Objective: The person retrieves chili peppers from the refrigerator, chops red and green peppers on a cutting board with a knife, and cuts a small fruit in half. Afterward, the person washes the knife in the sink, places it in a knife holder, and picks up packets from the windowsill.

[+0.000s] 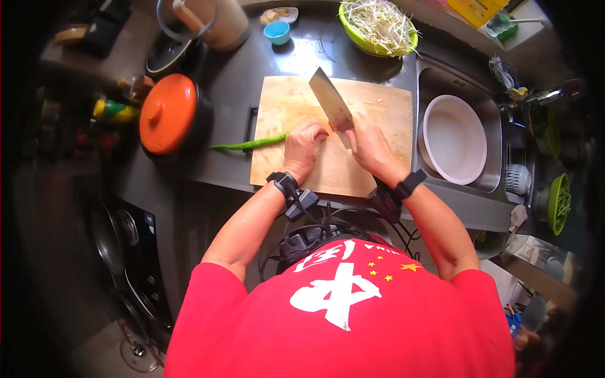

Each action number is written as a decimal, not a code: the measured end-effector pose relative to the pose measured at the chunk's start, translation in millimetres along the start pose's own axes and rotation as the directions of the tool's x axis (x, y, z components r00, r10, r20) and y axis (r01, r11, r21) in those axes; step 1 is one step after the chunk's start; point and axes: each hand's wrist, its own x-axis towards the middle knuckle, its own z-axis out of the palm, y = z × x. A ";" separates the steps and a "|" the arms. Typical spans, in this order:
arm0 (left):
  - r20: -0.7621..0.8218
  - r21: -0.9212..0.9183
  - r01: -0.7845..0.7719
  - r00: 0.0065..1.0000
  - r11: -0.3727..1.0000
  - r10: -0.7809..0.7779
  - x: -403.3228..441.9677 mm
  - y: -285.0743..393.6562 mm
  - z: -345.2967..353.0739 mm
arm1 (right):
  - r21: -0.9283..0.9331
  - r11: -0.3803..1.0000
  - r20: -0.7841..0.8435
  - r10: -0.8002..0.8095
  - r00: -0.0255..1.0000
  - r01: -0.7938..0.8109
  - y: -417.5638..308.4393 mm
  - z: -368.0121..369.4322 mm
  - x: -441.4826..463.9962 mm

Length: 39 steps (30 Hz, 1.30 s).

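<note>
On the wooden cutting board [283, 101], my left hand [304, 148] is closed around a long green pepper [255, 143]. The pepper's thin end sticks out to the left, past the board's edge. My right hand [372, 148] grips a cleaver [331, 101] near the base of its blade; the blade is tilted and points up and to the left. The cleaver's lower edge is just right of my left fingertips. The pepper's other end is hidden by my left hand, and most of the cleaver's handle is covered by my right hand.
An orange-lidded pot [167, 113] stands left of the board. Behind are a small blue bowl [277, 33] and a green basket of bean sprouts [378, 28]. A white basin [454, 140] lies in the sink [495, 170] at the right.
</note>
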 end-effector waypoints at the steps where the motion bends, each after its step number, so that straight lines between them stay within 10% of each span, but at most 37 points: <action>1: 0.009 -0.033 0.004 1.000 0.999 -0.004 -0.8 2.0 -2.3 | 0.005 1.000 0.009 -0.012 1.000 0.012 -1.0 -3.3 -5.2; 39: -0.019 0.048 0.062 0.998 0.997 -0.062 1.5 1.1 -0.6 | -0.072 0.997 0.207 0.033 0.978 -0.019 -37.9 0.2 -5.3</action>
